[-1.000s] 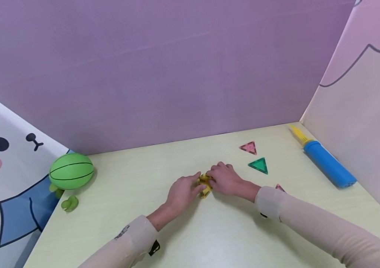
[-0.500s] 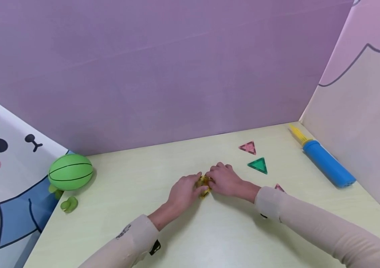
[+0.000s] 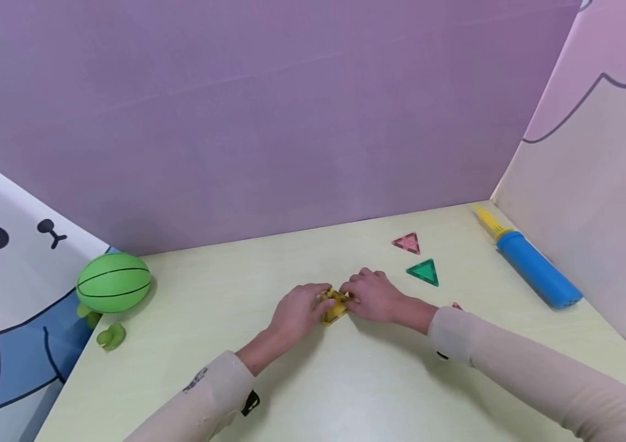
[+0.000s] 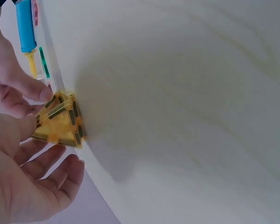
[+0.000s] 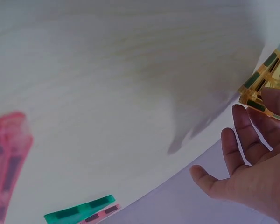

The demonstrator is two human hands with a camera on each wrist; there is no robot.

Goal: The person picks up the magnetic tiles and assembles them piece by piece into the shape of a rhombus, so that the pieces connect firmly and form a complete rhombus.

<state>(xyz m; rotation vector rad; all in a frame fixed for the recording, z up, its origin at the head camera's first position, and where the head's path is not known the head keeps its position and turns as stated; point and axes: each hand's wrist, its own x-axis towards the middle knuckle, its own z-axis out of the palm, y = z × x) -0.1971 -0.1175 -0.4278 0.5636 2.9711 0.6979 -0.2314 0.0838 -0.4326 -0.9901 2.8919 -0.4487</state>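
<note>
Several translucent yellow triangular magnetic tiles (image 3: 335, 312) stand joined at angles to one another, mid-table between both hands. My left hand (image 3: 294, 313) pinches them from the left, thumb on the near face and fingers behind. From the other side my right hand (image 3: 375, 297) pinches a corner between thumb and forefinger. The left wrist view shows the yellow tiles (image 4: 60, 123) as a small pyramid-like shape with dark strips along the edges. In the right wrist view, the other fingers of my right hand (image 5: 256, 163) spread away from the tiles.
Behind my right hand lie a pink triangular tile (image 3: 408, 243) and a green one (image 3: 425, 272). Another pink tile (image 3: 457, 306) is mostly hidden by the right sleeve. A blue pump (image 3: 538, 269) lies at right; a green ball (image 3: 114, 283) and small green toy (image 3: 111, 336) sit at left.
The yellow tiles have turned slightly between the hands, showing a wider near face. My left hand has shifted a little left; both hands keep their hold.
</note>
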